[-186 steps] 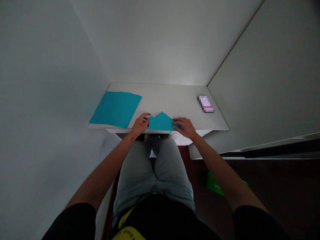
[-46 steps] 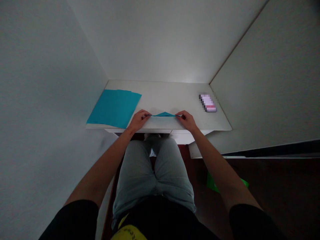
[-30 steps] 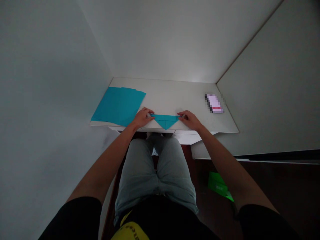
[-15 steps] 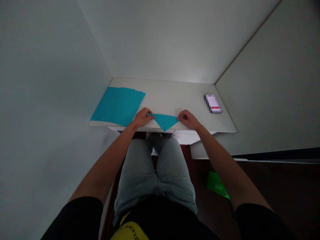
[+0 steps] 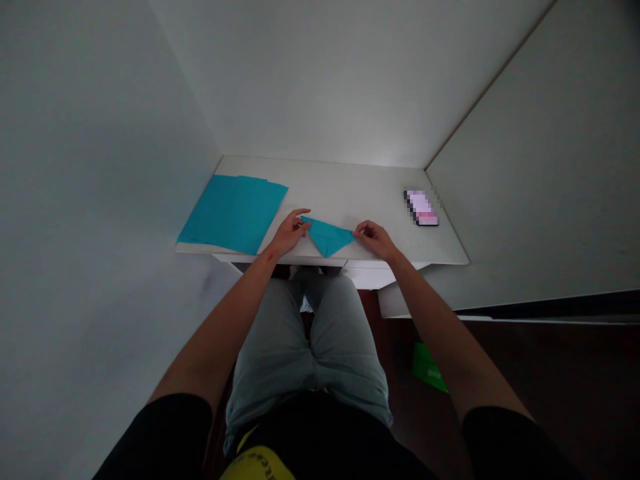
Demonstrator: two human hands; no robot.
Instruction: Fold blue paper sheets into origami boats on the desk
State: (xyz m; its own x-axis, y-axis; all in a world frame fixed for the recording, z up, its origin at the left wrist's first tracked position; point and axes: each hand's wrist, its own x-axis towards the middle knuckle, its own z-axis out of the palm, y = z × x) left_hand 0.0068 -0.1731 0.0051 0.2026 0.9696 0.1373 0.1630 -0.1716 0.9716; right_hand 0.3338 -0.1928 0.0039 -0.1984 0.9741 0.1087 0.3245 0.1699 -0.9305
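Right hand (image 5: 375,239) pinches folded paper (image 5: 328,235); shirt lettering (image 5: 264,460) unclear.

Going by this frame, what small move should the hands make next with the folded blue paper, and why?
Probably turn the folded blue paper slightly to square it with the white desk: its long edge slants, the corner at the left hand lying farther from the person than the one at the right hand.
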